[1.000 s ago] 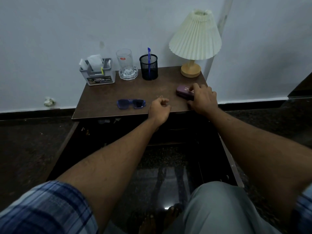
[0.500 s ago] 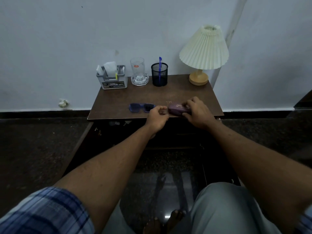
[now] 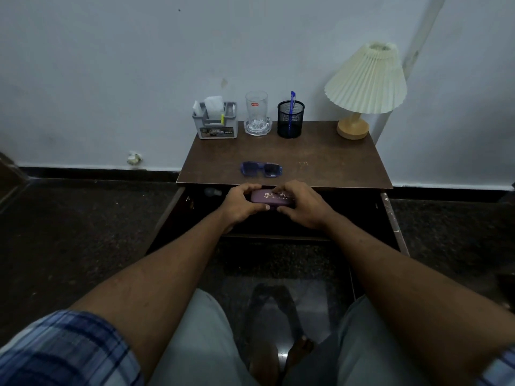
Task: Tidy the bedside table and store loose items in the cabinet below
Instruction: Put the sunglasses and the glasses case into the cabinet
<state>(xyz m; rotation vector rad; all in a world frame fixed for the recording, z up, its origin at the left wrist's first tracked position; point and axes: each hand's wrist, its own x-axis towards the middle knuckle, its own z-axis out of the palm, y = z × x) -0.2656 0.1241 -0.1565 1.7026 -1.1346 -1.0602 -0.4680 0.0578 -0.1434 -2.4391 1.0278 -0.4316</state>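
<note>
- Case is off the table right now, held in mid-frame just below the front edge, over the open cabinet. Your left hand is wrapped around its left end and your right hand around its right end, fingers curled shut on it from both sides.
- Looks to me like you're about to pop it open. If it's a snap-hinge type, it could spring and jump out of your grip, and it'd fall straight into the dark cabinet or onto the floor.
- Sunglasses are lying loose near the table's front edge, just above your hands in the frame. Bring the case or a wrist up carelessly and you'll nudge them off.
- Can't tell whether the case is empty. If something's already in it, the sunglasses won't fit, so check first.
- Cabinet interior is nearly black, with a small pale thing at its upper left that I can't make out. You could easily set stuff down on top of it.
- Containers along the back of the table, left to right:
- Grey organiser: white papers and a small yellow item sticking up.
- Glass: looks empty, standing in a clear dish.
- Mesh cup: one blue pen, upright.
- Lamp sits at the right rear, well away from your hands, so no worry there.
</note>
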